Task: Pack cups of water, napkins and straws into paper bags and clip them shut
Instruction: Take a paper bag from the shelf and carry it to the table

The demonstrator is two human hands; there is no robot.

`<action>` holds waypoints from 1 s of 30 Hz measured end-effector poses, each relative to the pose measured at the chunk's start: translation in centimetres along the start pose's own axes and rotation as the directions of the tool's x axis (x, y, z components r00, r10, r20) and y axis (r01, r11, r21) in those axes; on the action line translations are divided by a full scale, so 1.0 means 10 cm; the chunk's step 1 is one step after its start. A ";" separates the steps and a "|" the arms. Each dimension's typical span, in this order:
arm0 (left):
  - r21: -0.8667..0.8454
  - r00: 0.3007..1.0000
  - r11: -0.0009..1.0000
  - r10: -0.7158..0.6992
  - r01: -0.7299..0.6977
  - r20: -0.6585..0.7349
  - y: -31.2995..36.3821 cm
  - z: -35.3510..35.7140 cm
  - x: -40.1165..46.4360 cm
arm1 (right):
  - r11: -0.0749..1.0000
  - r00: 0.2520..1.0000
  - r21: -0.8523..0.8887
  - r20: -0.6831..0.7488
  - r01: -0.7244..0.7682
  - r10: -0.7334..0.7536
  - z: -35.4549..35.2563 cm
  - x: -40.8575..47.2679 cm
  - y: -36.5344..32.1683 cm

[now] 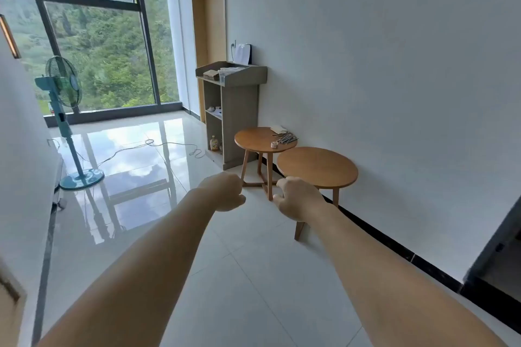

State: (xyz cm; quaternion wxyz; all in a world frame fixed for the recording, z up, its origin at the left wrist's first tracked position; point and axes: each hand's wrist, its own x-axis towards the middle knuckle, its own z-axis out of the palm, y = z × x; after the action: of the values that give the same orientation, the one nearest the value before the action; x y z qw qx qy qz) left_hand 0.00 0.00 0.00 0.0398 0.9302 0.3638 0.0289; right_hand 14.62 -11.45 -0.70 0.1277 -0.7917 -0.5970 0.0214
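Note:
Both my arms stretch forward over the tiled floor. My left hand [225, 191] is curled into a fist and holds nothing. My right hand [298, 196] has its fingers curled downward, also empty. Beyond them stand two round wooden tables against the wall. The nearer table [317, 167] has a bare top. The farther table [260, 139] carries a folded paper item [279, 129], a bundle of thin dark sticks, perhaps straws [286, 138], and a small round object [274, 144]. A grey stand [234, 76] behind holds stacked brown paper bags [211, 75].
A teal pedestal fan [63, 110] stands at the left with its cable [158, 146] trailing across the glossy floor. A large window fills the back wall. A white wall runs along the right, with a dark unit [499, 256] at the far right edge.

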 end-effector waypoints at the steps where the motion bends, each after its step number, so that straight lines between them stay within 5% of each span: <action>1: -0.007 1.000 1.000 -0.002 0.002 0.017 0.00 0.01 0.08 | 1.000 1.000 -0.004 0.002 -0.004 0.004 0.01 0.07 0.03; 30: -0.088 0.999 0.996 0.016 -0.013 0.031 -1.85 -0.08 4.57 | 0.983 0.992 0.143 -0.031 -0.116 0.121 0.47 4.84 0.78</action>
State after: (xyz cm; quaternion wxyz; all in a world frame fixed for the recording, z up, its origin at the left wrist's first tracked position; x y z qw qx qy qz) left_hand 20.99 44.68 0.22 0.0860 0.9305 0.3549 0.0303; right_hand 34.96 33.41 -1.30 0.1935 -0.8151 -0.5432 0.0553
